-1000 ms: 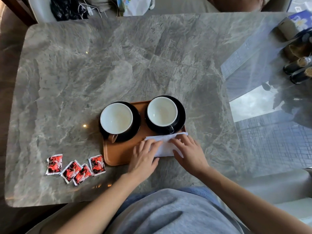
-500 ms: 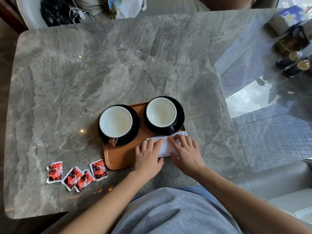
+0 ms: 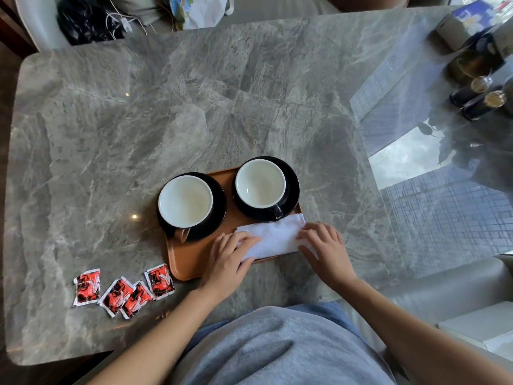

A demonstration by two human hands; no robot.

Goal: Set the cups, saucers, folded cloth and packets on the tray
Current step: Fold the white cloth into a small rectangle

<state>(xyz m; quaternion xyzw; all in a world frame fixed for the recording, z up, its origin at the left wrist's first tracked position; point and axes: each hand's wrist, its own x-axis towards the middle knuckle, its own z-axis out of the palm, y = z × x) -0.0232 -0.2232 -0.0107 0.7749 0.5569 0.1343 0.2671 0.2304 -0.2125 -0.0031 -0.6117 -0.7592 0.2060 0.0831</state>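
An orange-brown tray [image 3: 188, 259] lies near the table's front edge. Two white-lined cups stand on it, each on a black saucer: the left cup [image 3: 185, 200] and the right cup [image 3: 260, 182]. A folded white cloth [image 3: 273, 236] lies along the tray's front right part, its right end reaching past the tray's edge. My left hand [image 3: 227, 259] rests with its fingers on the cloth's left end. My right hand [image 3: 323, 245] presses its fingers on the cloth's right end. Several red packets [image 3: 125, 287] lie in a row on the table left of the tray.
The grey marble table [image 3: 194, 107] stretches far behind the tray. Dark bottles [image 3: 481, 97] and a box [image 3: 460, 23] stand at the far right corner. Bags and cables [image 3: 91, 20] lie on a seat beyond the far edge.
My hands have moved apart along the cloth, the right one to its right end, so more of the cloth shows between them. The cups and packets have not moved.
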